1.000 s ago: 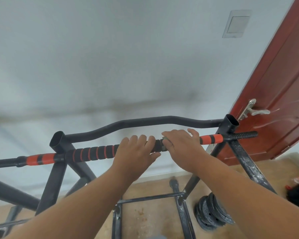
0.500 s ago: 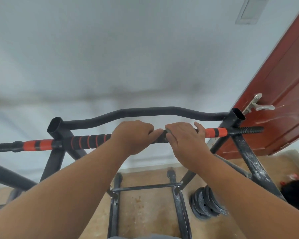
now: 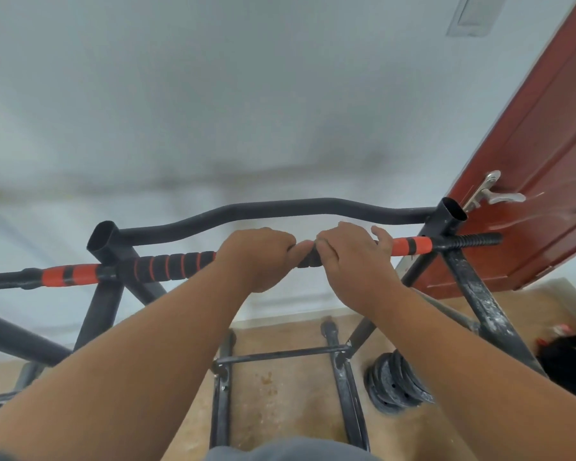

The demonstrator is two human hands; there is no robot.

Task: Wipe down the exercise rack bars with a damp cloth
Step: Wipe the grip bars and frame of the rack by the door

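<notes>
A: Between the two hands, mid-bar, is where the work sits. Left hand [image 3: 258,257] is curled over the padded bar [image 3: 173,266], fingers wrapped round it. Right hand [image 3: 353,257] is also curled over the same bar, just beside the left, thumbs almost touching.

B: Cloth?

A: Can't confirm it. A dark, bunched bit [image 3: 308,259] shows in the gap between the hands; could be the cloth, could be foam grip. Too small to tell.

B: Which hand has it, then?

A: Can't say. Both grip the bar, that's all that's plain.

B: Progress?

A: Looks mid-task to me. Hands sit on the centre of the padded bar, so that stretch is being worked. No wet sheen visible to mark finished parts. Curved rear bar [image 3: 280,207] is untouched right now, well apart from both hands. Right upright [image 3: 476,294] carries white scuffs and dust, so I'd judge it still to do. Lower floor rails [image 3: 346,387] look dusty too.

B: Background?

A: Red door [image 3: 546,161] right, weight plates [image 3: 396,384] on the floor.
</notes>
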